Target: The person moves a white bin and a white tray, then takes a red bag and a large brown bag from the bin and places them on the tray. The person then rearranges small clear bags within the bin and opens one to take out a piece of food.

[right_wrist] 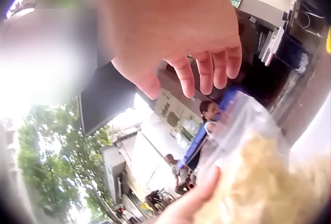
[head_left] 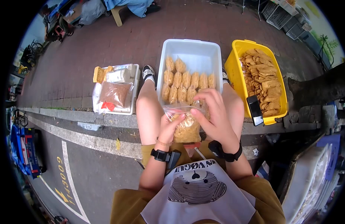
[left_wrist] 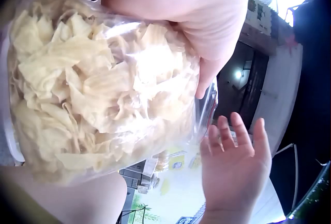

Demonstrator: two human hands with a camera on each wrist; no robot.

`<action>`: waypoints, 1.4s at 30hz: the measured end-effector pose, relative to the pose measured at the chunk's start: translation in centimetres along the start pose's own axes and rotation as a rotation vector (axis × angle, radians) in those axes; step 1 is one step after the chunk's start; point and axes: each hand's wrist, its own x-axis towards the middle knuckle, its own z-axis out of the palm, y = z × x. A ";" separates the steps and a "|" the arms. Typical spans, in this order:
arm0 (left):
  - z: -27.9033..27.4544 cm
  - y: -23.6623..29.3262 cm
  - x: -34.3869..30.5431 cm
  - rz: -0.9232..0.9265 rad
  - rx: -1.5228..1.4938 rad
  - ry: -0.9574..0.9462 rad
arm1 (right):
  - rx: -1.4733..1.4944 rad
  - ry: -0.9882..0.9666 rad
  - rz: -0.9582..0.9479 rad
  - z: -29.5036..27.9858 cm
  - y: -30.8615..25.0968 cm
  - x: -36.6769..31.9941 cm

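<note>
A clear plastic bag [head_left: 187,130] packed with pale yellow, thin crinkled pieces stands over my lap. My left hand [head_left: 167,130] grips it by the side near the top, the thumb showing on the front. In the left wrist view the bag [left_wrist: 103,89] bulges with its flaky filling. My right hand [head_left: 219,121] hovers beside the bag's top with the fingers loosely bent; the right wrist view shows this hand [right_wrist: 181,22] apart from the bag, nothing between its fingers. Ahead of both hands, a white tub [head_left: 195,52] holds rows of small filled bags [head_left: 177,79].
On the right, a yellow tub [head_left: 237,46] is heaped with brown flat pieces [head_left: 269,86], and a phone [head_left: 255,110] leans at its near edge. A white tray [head_left: 134,95] on the left carries a bag of reddish-brown powder [head_left: 114,93] and packets. A tree trunk [head_left: 314,89] stands far right.
</note>
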 end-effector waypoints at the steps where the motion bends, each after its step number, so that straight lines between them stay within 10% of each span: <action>1: 0.1 -0.1 0.1 0.019 -0.017 0.013 | -0.049 -0.032 0.053 1.3 2.4 -1.2; 7: 1.9 -1.8 1.8 -0.110 -0.102 0.042 | 0.770 0.249 0.591 6.9 11.9 -7.2; 42: -0.6 -5.7 3.9 0.068 -0.287 0.245 | 0.787 0.350 0.632 7.7 13.8 -6.6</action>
